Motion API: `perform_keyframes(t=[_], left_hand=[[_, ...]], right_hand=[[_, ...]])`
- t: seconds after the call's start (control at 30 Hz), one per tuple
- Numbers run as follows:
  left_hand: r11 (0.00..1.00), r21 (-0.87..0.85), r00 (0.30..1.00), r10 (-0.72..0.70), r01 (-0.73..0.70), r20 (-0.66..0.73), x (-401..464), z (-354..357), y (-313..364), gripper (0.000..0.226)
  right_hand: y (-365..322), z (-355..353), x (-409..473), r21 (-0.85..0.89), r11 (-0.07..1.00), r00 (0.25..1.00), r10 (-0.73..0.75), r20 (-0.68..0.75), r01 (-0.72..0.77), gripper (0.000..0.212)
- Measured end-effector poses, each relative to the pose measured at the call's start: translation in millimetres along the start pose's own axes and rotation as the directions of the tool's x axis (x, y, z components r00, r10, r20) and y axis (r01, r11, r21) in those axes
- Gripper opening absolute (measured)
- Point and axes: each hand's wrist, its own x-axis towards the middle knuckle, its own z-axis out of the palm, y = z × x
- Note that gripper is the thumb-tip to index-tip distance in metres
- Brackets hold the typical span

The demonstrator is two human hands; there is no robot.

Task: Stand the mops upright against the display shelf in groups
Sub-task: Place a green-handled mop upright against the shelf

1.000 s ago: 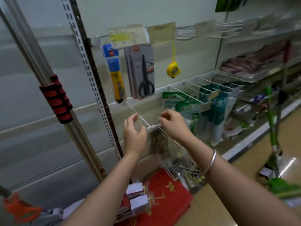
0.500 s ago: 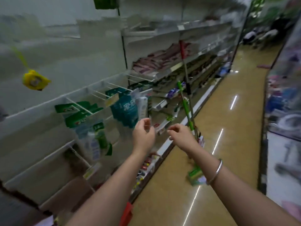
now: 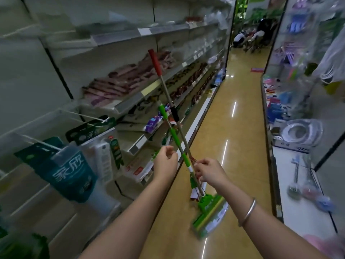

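Two mops stand ahead, leaning against the display shelf [image 3: 130, 103] with their poles crossed. Green-handled mop [image 3: 174, 136]: head on the floor, green sponge head [image 3: 209, 214] angled out into the aisle. Red-handled mop [image 3: 155, 61]: longer steel pole, red top resting high against the shelf edge, black collar mid-pole; its foot is hidden behind the green one.

Progress, as a judgement: these two already make a rough group, upright-ish but crossed and slack, the green head skewed. No other mops can be made out in this view, so how many remain is unknown. What looks left here is to take both poles, uncross them and set them snug side by side.

Left hand [image 3: 165, 166]: grip loosely curled, fingers half closed on nothing, just to the left of the green pole and not touching it, as far as motion blur allows.

Right hand [image 3: 209, 171]: grip also curled, fingertips [image 3: 197, 166] at the lower green pole just above the white collar. Touching or only about to touch, I cannot tell. A metal bangle [image 3: 248, 212] sits on that wrist.

Relative to the grips: both poles pass between the two hands; the crossing point is above and beyond them; mop heads lie below and beyond the right grip. Shelf to the left of the left grip, floor [image 3: 233, 146] open beyond.
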Motion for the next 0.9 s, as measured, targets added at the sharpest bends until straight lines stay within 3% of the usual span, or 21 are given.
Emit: perform_keyframes(t=[0.2, 0.57, 0.67, 0.8, 0.9], left_hand=[[0.994, -0.028, 0.994, -0.107, 0.107, -0.017, 110, 46, -6, 0.016], [0.938, 0.014, 0.932, -0.344, 0.347, -0.111, 242, 123, -54, 0.011], [0.893, -0.045, 0.878, -0.449, 0.448, -0.169, 279, 141, -74, 0.013], [0.758, -0.260, 0.731, -0.649, 0.598, -0.211, 331, 163, -106, 0.011], [0.710, -0.288, 0.680, -0.702, 0.643, -0.210, 374, 175, -136, 0.011]], right_hand=[[-9, -10, 101, -0.003, 0.999, 0.999, 0.054, -0.002, -0.054, 0.009], [11, -24, 268, -0.003, 0.981, 0.966, 0.191, 0.174, -0.194, 0.015], [21, -27, 313, -0.012, 0.971, 0.949, 0.237, 0.209, -0.240, 0.018], [43, -12, 365, -0.004, 0.951, 0.924, 0.303, 0.235, -0.310, 0.018], [66, 10, 392, -0.004, 0.923, 0.887, 0.371, 0.275, -0.385, 0.017]])
